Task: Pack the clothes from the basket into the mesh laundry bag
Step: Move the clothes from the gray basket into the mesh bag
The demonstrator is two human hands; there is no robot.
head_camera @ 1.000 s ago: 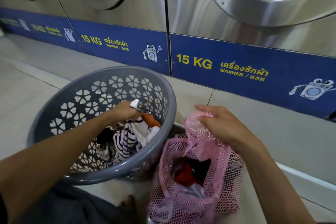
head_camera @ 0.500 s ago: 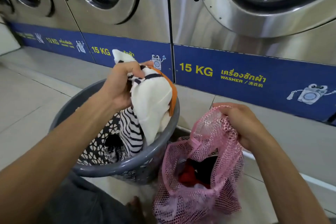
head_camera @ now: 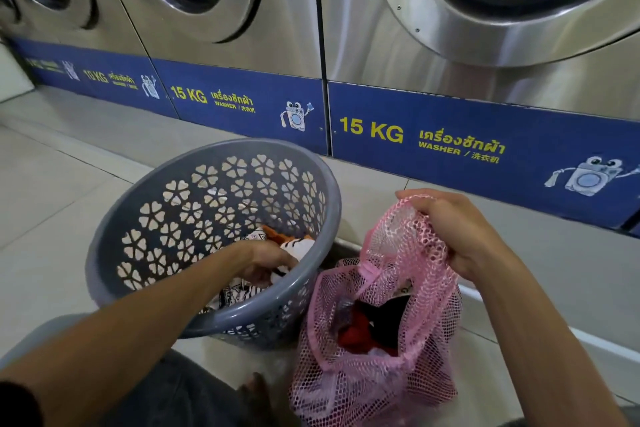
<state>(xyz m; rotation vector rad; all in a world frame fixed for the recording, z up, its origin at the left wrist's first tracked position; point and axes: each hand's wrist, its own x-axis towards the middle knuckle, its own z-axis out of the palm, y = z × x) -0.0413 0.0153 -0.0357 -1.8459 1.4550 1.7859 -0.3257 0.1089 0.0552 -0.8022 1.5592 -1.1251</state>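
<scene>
A grey plastic basket (head_camera: 173, 218) with flower-shaped holes stands tilted on the floor at the centre left. My left hand (head_camera: 266, 263) reaches inside it, fingers curled on a white, black-striped and orange garment (head_camera: 299, 246) among the clothes at the bottom. To the right, my right hand (head_camera: 450, 232) grips the upper rim of the pink mesh laundry bag (head_camera: 381, 385) and holds its mouth open. Red and black clothes (head_camera: 363, 329) lie inside the bag. The bag stands right beside the basket.
A row of steel washing machines (head_camera: 485, 28) with blue "15 KG" panels (head_camera: 450, 149) stands on a raised tiled step just behind. My grey-trousered leg (head_camera: 166, 392) and a foot (head_camera: 256, 388) lie under the basket's near edge. Tiled floor (head_camera: 45, 204) extends to the left.
Half a second ago my left hand held the striped garment up above the basket; now hand and garment are back down inside it. My right hand keeps its hold on the bag.
</scene>
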